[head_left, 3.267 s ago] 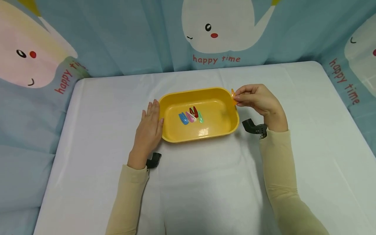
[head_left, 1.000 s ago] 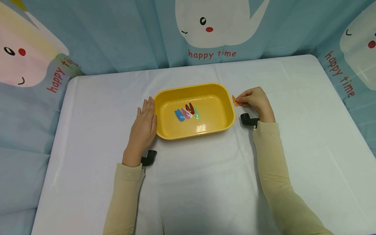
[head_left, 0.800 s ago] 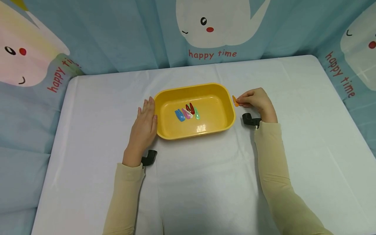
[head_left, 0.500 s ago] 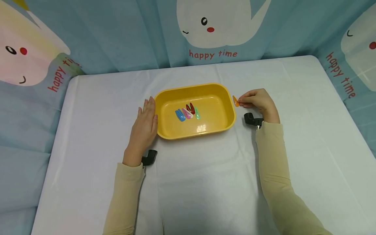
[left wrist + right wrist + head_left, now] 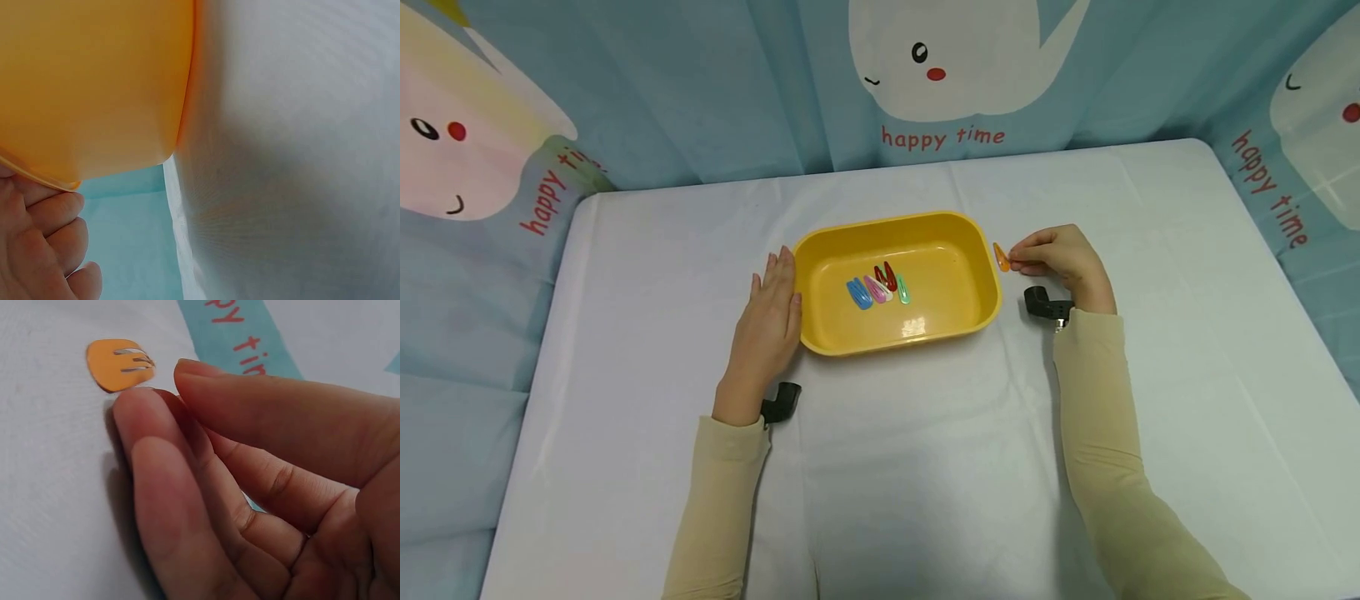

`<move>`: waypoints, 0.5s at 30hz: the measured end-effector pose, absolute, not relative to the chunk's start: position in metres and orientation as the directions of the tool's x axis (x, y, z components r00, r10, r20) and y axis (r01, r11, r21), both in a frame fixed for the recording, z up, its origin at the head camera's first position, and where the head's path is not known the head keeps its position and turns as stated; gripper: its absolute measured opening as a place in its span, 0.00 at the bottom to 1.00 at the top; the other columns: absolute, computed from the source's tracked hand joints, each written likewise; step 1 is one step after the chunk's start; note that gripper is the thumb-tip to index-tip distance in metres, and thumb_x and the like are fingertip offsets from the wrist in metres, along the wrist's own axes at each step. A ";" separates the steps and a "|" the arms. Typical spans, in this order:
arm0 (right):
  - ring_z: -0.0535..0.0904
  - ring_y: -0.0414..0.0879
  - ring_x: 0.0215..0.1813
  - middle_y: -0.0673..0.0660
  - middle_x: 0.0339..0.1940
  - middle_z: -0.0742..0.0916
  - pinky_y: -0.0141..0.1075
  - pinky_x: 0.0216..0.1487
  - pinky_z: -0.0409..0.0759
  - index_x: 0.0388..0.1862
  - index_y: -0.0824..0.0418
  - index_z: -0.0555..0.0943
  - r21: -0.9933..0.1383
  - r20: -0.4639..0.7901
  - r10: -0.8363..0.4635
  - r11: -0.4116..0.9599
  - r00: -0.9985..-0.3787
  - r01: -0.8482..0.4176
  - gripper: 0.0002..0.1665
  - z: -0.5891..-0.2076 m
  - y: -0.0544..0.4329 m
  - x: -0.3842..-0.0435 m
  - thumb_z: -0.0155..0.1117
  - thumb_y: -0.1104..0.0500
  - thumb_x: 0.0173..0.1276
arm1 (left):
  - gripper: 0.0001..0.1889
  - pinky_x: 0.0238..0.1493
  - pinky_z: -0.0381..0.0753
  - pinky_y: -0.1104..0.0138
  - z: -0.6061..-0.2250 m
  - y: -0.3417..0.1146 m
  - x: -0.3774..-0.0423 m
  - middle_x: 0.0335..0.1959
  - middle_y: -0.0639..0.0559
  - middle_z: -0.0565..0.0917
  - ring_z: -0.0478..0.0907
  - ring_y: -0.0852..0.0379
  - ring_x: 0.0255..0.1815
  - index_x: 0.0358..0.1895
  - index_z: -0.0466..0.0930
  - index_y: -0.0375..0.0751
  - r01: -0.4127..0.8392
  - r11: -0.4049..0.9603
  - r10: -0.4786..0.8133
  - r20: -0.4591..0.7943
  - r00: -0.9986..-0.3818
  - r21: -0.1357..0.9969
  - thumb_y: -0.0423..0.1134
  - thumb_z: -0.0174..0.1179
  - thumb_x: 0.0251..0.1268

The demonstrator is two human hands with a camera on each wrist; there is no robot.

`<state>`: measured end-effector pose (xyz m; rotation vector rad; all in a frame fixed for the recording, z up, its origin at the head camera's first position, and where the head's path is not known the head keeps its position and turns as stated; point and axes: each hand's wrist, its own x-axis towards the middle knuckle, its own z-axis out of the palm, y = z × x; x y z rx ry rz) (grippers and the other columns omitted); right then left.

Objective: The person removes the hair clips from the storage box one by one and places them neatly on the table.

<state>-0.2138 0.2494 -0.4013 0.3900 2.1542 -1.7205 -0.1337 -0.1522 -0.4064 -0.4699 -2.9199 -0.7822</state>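
Observation:
A yellow plastic tub (image 5: 895,220) sits mid-table with several coloured hair clips (image 5: 880,290) lying in its middle. My left hand (image 5: 767,321) lies flat on the cloth, straight fingers against the tub's left wall (image 5: 94,81); the fingertips (image 5: 44,250) show under its rim in the left wrist view. An orange hair clip (image 5: 1001,257) lies flat on the cloth just outside the tub's right end. My right hand (image 5: 1051,254) rests beside it, thumb over loosely bent fingers. In the right wrist view the fingertips (image 5: 134,403) are at the clip (image 5: 119,364) edge, with nothing between thumb and fingers.
A white cloth covers the table (image 5: 925,467). A blue curtain (image 5: 700,92) with whale pictures and "happy time" lettering hangs behind and at both sides. Black camera mounts sit at my left wrist (image 5: 782,404) and right wrist (image 5: 1047,305).
The right hand, which held the orange clip up by the tub's right rim 3.3 s ago, has come down to the cloth and drawn slightly right; the clip stays put. The left hand is still.

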 end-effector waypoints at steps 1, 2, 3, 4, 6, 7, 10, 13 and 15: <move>0.84 0.41 0.26 0.53 0.23 0.86 0.31 0.33 0.83 0.28 0.66 0.84 -0.879 -0.437 -0.008 0.217 -0.899 0.425 0.07 -0.401 0.250 -0.213 0.61 0.70 0.64 | 0.28 0.73 0.39 0.55 -0.407 -0.152 -0.134 0.74 0.42 0.50 0.42 0.50 0.75 0.73 0.44 0.30 0.314 0.822 0.271 0.157 -0.950 0.475 0.37 0.39 0.76; 0.84 0.42 0.27 0.53 0.23 0.86 0.31 0.34 0.83 0.28 0.66 0.84 -0.880 -0.437 -0.006 0.208 -0.900 0.426 0.06 -0.400 0.251 -0.213 0.62 0.70 0.63 | 0.28 0.73 0.39 0.55 -0.407 -0.152 -0.134 0.74 0.42 0.50 0.42 0.50 0.75 0.73 0.44 0.30 0.314 0.822 0.272 0.157 -0.949 0.475 0.37 0.39 0.76; 0.84 0.42 0.27 0.53 0.23 0.86 0.31 0.34 0.83 0.28 0.65 0.85 -0.883 -0.434 -0.002 0.201 -0.901 0.425 0.05 -0.399 0.252 -0.212 0.63 0.70 0.62 | 0.28 0.73 0.40 0.55 -0.407 -0.152 -0.134 0.74 0.42 0.50 0.42 0.50 0.75 0.73 0.44 0.30 0.315 0.822 0.271 0.159 -0.949 0.476 0.37 0.39 0.76; 0.84 0.42 0.27 0.53 0.23 0.86 0.31 0.34 0.83 0.28 0.65 0.85 -0.886 -0.428 0.002 0.194 -0.904 0.421 0.05 -0.398 0.253 -0.211 0.64 0.69 0.62 | 0.28 0.73 0.40 0.55 -0.408 -0.152 -0.134 0.74 0.42 0.50 0.42 0.50 0.75 0.73 0.45 0.30 0.315 0.821 0.271 0.160 -0.949 0.475 0.37 0.39 0.76; 0.84 0.42 0.28 0.52 0.23 0.86 0.30 0.34 0.82 0.29 0.65 0.85 -0.895 -0.414 0.013 0.179 -0.910 0.409 0.03 -0.396 0.254 -0.209 0.65 0.69 0.61 | 0.28 0.73 0.40 0.54 -0.408 -0.153 -0.134 0.74 0.42 0.50 0.42 0.50 0.75 0.73 0.44 0.30 0.316 0.821 0.271 0.162 -0.949 0.476 0.37 0.39 0.76; 0.84 0.41 0.28 0.52 0.23 0.86 0.30 0.34 0.82 0.29 0.66 0.85 -0.900 -0.404 0.020 0.169 -0.915 0.401 0.03 -0.395 0.254 -0.208 0.66 0.69 0.61 | 0.28 0.73 0.40 0.54 -0.408 -0.153 -0.134 0.74 0.42 0.50 0.42 0.50 0.75 0.73 0.45 0.30 0.315 0.821 0.270 0.162 -0.949 0.476 0.37 0.39 0.76; 0.84 0.41 0.28 0.52 0.23 0.86 0.30 0.34 0.82 0.29 0.66 0.86 -0.916 -0.373 0.040 0.144 -0.927 0.374 0.02 -0.390 0.254 -0.206 0.67 0.68 0.60 | 0.28 0.73 0.40 0.55 -0.408 -0.152 -0.134 0.74 0.42 0.50 0.43 0.50 0.75 0.73 0.45 0.30 0.316 0.819 0.270 0.166 -0.949 0.478 0.37 0.39 0.76; 0.84 0.41 0.29 0.52 0.24 0.87 0.30 0.34 0.82 0.28 0.64 0.86 -0.929 -0.342 0.052 0.133 -0.938 0.346 0.02 -0.383 0.251 -0.203 0.67 0.67 0.59 | 0.28 0.73 0.40 0.55 -0.407 -0.152 -0.133 0.74 0.42 0.50 0.42 0.50 0.75 0.73 0.45 0.30 0.318 0.819 0.270 0.169 -0.948 0.478 0.38 0.39 0.76; 0.85 0.42 0.29 0.52 0.25 0.87 0.30 0.34 0.82 0.27 0.62 0.86 -0.935 -0.324 0.054 0.135 -0.945 0.328 0.03 -0.378 0.248 -0.202 0.67 0.67 0.60 | 0.28 0.73 0.40 0.55 -0.407 -0.153 -0.133 0.74 0.41 0.50 0.43 0.50 0.75 0.73 0.45 0.30 0.321 0.818 0.270 0.173 -0.947 0.477 0.37 0.39 0.76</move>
